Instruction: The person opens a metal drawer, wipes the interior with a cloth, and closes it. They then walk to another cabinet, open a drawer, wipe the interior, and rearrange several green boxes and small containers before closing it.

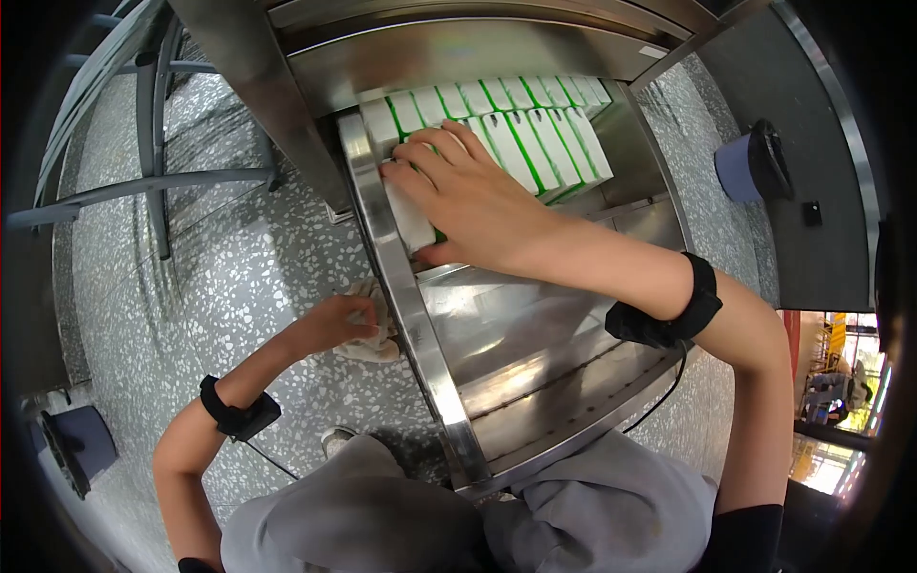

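An open metal drawer holds rows of white boxes with green edges in its far part. My right hand reaches across the drawer, its fingers wrapped round the white box at the near left end of the front row. Outside the drawer's left wall, my left hand has its fingers curled round a beige cloth. Much of that cloth lies behind the hand and beside the drawer wall.
Grey metal stool legs stand on the speckled floor at the left. A blue-grey bin is at the right, another bin at the lower left. My knees are against the drawer's near side.
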